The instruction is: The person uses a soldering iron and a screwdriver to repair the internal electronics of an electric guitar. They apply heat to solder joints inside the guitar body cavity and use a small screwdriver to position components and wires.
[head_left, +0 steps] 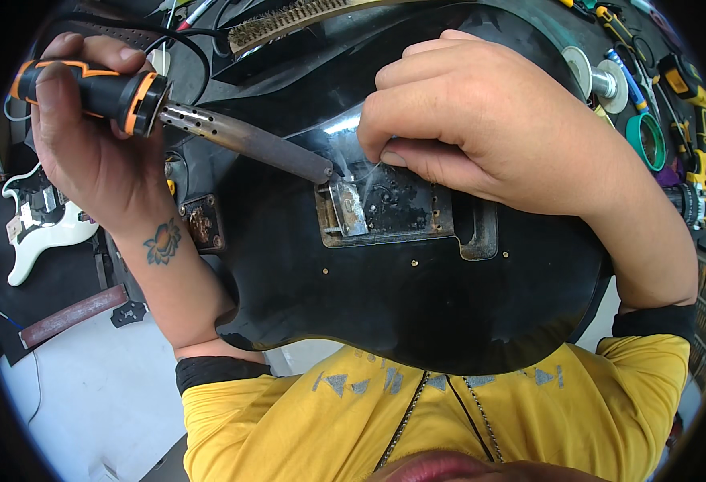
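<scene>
A black guitar body lies face down or up, I cannot tell, with an open cavity holding a silvery metal piece. My left hand grips a soldering iron by its orange and black handle; the iron's far end is at the top of the metal piece, where faint smoke shows. My right hand is above the cavity, thumb and forefinger pinched on a thin wire that runs down toward the iron's tip.
At left are a white guitar body and a reddish bar. A wire brush lies behind the black body. A spool, a green tape roll and several tools crowd the right.
</scene>
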Demonstrator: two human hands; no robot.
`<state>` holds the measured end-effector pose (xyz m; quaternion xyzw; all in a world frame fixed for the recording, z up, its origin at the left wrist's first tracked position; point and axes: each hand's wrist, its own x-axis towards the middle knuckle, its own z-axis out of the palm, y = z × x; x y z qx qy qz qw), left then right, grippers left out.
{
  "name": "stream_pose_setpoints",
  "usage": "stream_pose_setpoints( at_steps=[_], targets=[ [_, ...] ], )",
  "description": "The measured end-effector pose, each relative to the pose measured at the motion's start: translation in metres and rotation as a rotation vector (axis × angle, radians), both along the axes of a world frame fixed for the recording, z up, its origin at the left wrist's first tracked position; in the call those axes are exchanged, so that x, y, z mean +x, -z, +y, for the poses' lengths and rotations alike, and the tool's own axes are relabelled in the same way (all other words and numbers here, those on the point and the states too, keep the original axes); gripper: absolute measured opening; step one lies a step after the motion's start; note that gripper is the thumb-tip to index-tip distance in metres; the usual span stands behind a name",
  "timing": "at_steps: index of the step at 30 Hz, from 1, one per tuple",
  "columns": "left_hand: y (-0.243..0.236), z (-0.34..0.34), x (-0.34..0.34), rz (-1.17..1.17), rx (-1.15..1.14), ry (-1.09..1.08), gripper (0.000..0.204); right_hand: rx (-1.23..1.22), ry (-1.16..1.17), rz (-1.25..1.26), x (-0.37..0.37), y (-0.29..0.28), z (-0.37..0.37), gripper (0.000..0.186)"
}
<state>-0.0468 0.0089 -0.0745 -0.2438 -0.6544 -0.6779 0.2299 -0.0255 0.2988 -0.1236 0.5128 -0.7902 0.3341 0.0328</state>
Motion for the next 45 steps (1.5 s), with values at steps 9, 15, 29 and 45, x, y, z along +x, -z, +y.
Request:
stream_pose_setpoints(
  at_steps=[9, 15, 29, 45],
  targets=[
    [0.003, -0.001, -0.003, -0.015, 0.03, 0.058, 0.036, 0.014, 0.007, 0.005, 0.001, 0.001, 0.0, 0.008],
    [-0.007, -0.008, 0.008, -0.089, -0.132, 0.007, 0.046, 0.014, 0.005, 0.041, 0.003, -0.001, -0.001, 0.01],
    [0.001, 0.0, -0.001, -0.004, 0.019, 0.024, 0.038, 0.015, 0.0, 0.101, 0.006, 0.0, -0.001, 0.021],
    [-0.003, -0.012, 0.002, -0.102, -0.145, 0.039, 0.044, -0.239, 0.058, 0.127, 0.014, 0.004, -0.007, 0.019]
  ],
)
